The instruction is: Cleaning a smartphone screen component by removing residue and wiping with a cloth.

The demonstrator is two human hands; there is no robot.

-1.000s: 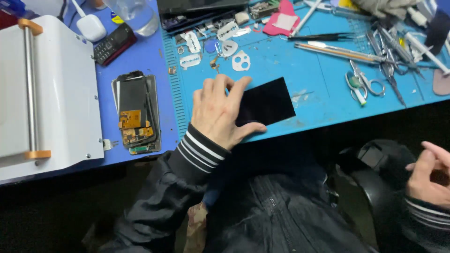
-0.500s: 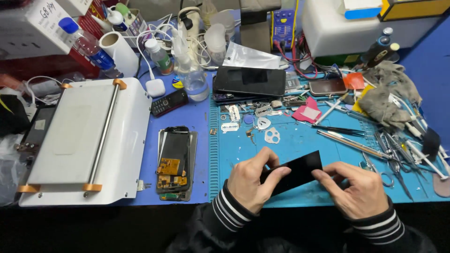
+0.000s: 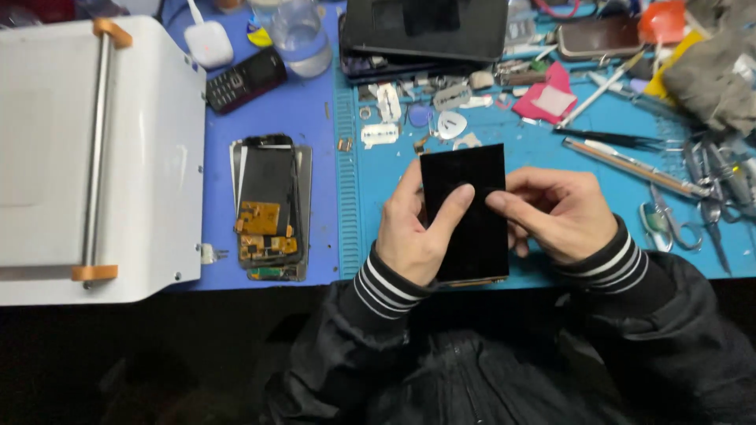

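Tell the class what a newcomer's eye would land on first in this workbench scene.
First, the black screen panel at centre, held upright over the blue mat by the left hand and right hand. Next, the big white machine at far left, with an opened phone beside it.

Bare blue mat (image 3: 543, 153) lies open just above the hands, mid-frame. Scissors (image 3: 669, 224) and tweezers (image 3: 610, 139) crowd the right; the opened phone (image 3: 268, 206) and white machine (image 3: 94, 149) block the left.
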